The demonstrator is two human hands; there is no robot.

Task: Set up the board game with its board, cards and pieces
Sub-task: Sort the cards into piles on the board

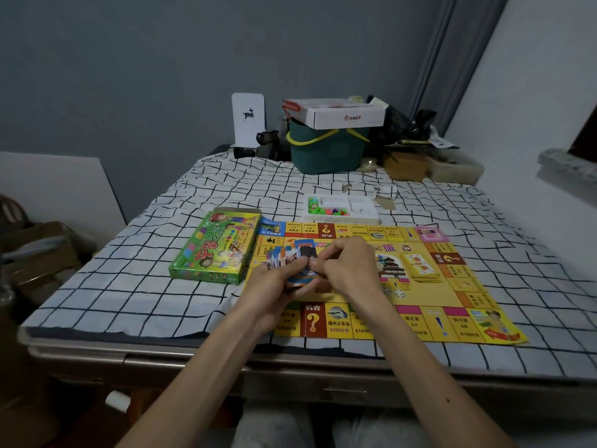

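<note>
Cards (292, 258) stand fanned in the left hand (274, 286), which grips their lower ends. The fan spreads leftward, long edges roughly upright, above the board's (449, 297) left half. The right hand (347, 266) pinches the front card. The board lies flat on the cloth (161, 286), long axis left to right. The box (216, 247) lies just beside its left edge, pointing away. The tray (342, 218) of pieces sits just beyond the far edge.

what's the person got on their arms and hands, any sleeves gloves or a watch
The left forearm and right forearm are bare, with no sleeves in view. The left hand and right hand wear no gloves, and no watch, ring or bracelet shows.
</note>
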